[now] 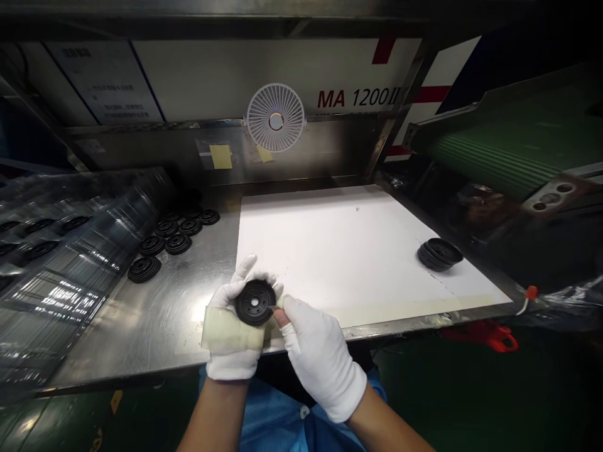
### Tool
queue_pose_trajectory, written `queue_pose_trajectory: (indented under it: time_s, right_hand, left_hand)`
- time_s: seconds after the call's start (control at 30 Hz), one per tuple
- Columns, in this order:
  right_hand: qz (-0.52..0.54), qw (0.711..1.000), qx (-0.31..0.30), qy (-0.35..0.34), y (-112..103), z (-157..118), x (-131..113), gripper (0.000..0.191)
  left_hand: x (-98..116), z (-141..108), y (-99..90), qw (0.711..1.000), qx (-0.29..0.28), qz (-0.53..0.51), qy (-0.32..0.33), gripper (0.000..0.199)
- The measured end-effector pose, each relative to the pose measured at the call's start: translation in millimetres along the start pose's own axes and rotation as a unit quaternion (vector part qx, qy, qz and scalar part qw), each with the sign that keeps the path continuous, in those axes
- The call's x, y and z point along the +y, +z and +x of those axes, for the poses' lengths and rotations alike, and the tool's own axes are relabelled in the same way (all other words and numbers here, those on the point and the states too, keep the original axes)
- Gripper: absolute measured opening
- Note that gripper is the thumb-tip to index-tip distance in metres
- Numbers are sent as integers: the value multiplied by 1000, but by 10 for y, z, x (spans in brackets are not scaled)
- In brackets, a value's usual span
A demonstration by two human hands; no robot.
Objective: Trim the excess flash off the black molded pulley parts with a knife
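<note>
A black round ringed part [255,302] with a small centre hole rests in my left hand [230,326], whose gloved fingers curl round its edge. The glove is white, with a pale yellowish band across the palm. My right hand [318,348], also in a white glove with a bare thumb tip showing, is closed in a pinch at the part's right edge. A thin sliver shows at the pinch, too small to name. Both hands are over the front edge of the metal table [155,333].
Several similar black parts [178,243] sit at left beside stacked clear plastic trays [80,289]. A white sheet [320,251] covers the table's middle, with stacked black parts [439,253] at its right. A fan [276,118] hangs at the back; a green conveyor [509,144] is at right.
</note>
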State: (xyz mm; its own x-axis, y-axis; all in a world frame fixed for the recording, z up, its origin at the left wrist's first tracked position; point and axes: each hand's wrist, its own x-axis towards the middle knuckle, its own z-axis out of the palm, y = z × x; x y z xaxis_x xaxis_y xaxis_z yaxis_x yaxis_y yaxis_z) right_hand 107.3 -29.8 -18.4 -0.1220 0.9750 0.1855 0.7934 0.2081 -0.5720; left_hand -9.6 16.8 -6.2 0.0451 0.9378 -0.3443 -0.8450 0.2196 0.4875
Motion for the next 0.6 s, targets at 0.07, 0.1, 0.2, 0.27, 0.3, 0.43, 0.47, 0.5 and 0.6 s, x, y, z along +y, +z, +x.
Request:
queue_pose_trajectory:
  time_s: [0.07, 0.1, 0.2, 0.27, 0.3, 0.43, 0.47, 0.5, 0.6]
  right_hand:
    - [-19, 1000, 8, 5, -7, 7, 21, 22]
    - [-31, 999, 13, 6, -4, 8, 25, 21]
    - [-55, 998, 21, 6, 27, -6, 13, 21]
    - [-54, 998, 19, 7, 53, -26, -12, 20]
    - [-50, 999, 18, 9, 64, -37, -28, 19]
    - [-41, 999, 11, 15, 106, -76, -105, 19]
    - [-39, 999, 9, 13, 115, -82, -123, 19]
    - [-36, 999, 9, 11, 124, -86, -139, 19]
    - [-31, 999, 10, -1, 138, -89, -158, 18]
  left_hand:
    - [-13, -2, -1, 999, 3, 2, 32, 33]
    - [-31, -4, 3, 999, 10, 1, 49, 30]
    - [-95, -9, 19, 994, 30, 15, 103, 25]
    - [-121, -12, 24, 989, 36, 43, 140, 25]
    - [-126, -12, 26, 986, 36, 55, 153, 25]
    - [-119, 14, 51, 989, 55, 2, 138, 20]
    - [-115, 25, 61, 989, 66, -23, 128, 18]
    - [-112, 34, 68, 989, 75, -44, 121, 17]
    - [-90, 43, 59, 987, 71, -48, 134, 21]
